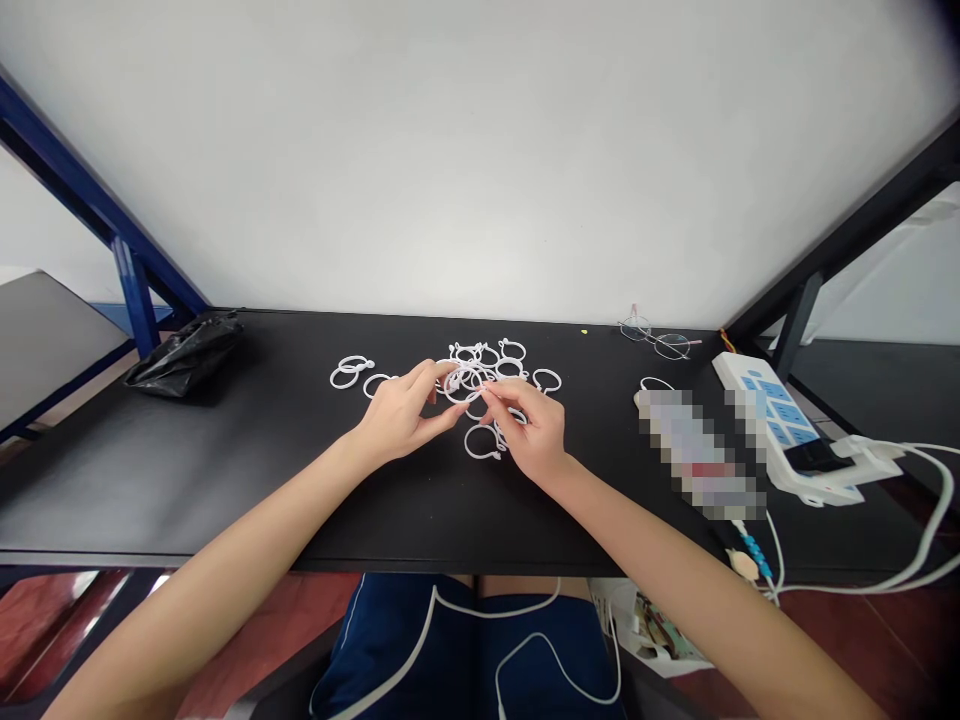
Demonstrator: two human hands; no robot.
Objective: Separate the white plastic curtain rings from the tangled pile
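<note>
Over a loose pile of white curtain rings [510, 369], both my hands meet at one white curtain ring [466, 401]. My right hand [531, 425] pinches the ring's right side between thumb and fingertips. At its left side is my left hand [405, 412], with the index finger and thumb curved around the ring's edge; the exact contact is hard to make out. One curtain ring [480, 441] lies just below the fingers, and another [547, 379] lies right of the pile. Left of my left hand are a few more rings [345, 375], one partly covered by the hand.
A crumpled black plastic bag [184, 355] lies at the table's left. Eyeglasses [670, 346] rest at the back right. Nearer me are a blurred-out device [697, 455] with a cable and a white power strip [787, 425] with a plugged-in charger. A white cable [420, 640] crosses my lap.
</note>
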